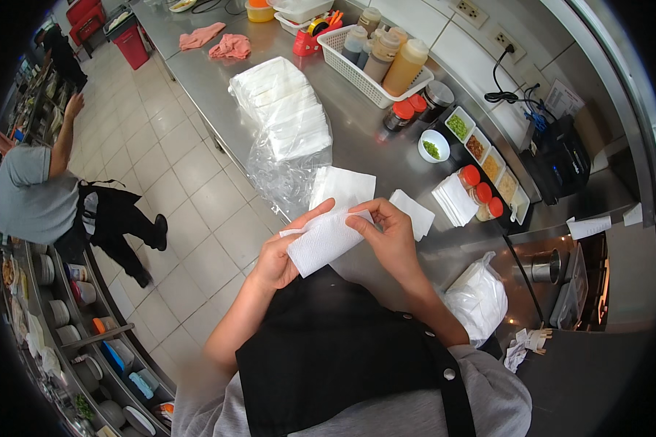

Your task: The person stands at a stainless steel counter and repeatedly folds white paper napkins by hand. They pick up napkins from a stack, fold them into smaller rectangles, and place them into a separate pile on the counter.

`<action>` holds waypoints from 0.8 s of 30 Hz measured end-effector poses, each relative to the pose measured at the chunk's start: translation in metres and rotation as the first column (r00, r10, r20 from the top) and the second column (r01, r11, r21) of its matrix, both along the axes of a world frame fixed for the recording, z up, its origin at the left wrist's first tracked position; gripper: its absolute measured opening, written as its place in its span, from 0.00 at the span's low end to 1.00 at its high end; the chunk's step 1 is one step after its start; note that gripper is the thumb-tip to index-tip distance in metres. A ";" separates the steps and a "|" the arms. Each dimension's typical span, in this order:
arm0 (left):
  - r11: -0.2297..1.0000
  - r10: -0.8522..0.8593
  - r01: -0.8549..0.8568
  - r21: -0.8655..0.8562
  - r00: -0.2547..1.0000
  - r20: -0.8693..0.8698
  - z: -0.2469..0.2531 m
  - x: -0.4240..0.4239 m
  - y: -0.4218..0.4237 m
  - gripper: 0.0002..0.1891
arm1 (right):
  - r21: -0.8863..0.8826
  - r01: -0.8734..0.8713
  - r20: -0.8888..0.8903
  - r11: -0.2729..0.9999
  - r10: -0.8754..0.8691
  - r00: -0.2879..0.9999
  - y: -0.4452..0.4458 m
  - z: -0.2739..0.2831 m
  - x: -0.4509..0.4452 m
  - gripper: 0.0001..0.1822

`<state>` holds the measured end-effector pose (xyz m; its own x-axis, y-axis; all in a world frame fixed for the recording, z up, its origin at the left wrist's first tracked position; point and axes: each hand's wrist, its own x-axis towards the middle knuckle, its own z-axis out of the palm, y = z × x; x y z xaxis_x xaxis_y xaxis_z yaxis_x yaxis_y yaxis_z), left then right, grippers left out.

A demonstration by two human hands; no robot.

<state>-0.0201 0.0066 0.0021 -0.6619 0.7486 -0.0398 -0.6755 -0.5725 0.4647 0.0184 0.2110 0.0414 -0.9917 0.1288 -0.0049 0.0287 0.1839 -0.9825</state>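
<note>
A white paper napkin (328,240) is held between both hands above the edge of a steel counter. My left hand (281,254) grips its left side. At its upper right corner, the thumb and fingers of my right hand (385,226) pinch the paper. Just beyond the hands lies a stack of white napkins (343,184), next to an open clear plastic bag full of napkins (284,109). To the right of my right hand is a small pile of folded napkins (413,213), and farther right a neater folded stack (455,200) touches red-lidded jars.
Squeeze bottles stand in a white basket (355,68) along the wall. A bowl of chopped greens (433,146) sits near a row of topping containers (491,164). Pink cloths (230,46) lie at the far end. Another person (38,191) is on the tiled floor at left, near shelves.
</note>
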 end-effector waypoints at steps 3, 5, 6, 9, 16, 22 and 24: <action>0.999 0.011 -0.010 0.040 1.000 -0.015 -0.001 0.002 0.001 0.32 | 0.044 0.048 -0.038 0.998 -0.046 0.998 0.001 -0.002 -0.002 0.08; 0.999 0.010 -0.009 0.034 1.000 -0.019 -0.002 0.003 0.000 0.32 | 0.205 0.080 -0.185 0.976 -0.042 0.982 0.001 0.000 -0.003 0.07; 1.000 0.008 -0.008 0.031 1.000 -0.025 -0.001 0.003 0.001 0.32 | 0.167 0.063 -0.181 0.984 -0.032 0.983 0.002 0.000 -0.004 0.07; 1.000 0.002 -0.001 0.027 0.999 -0.034 0.001 0.004 0.001 0.31 | 0.025 0.012 -0.139 1.000 -0.008 0.990 0.003 -0.002 -0.005 0.07; 0.998 0.015 -0.012 0.055 0.997 -0.070 0.005 0.005 0.001 0.32 | -0.086 0.004 -0.066 0.996 -0.009 0.998 0.005 -0.012 -0.004 0.09; 0.990 0.096 -0.107 -0.090 0.988 -0.118 0.004 0.008 -0.004 0.31 | -0.100 0.044 -0.102 0.994 -0.054 0.993 0.003 -0.011 -0.003 0.08; 0.957 0.113 -0.166 -0.237 0.969 -0.220 0.007 0.010 -0.004 0.30 | -0.126 0.046 -0.093 0.991 -0.058 0.994 0.002 -0.011 -0.003 0.08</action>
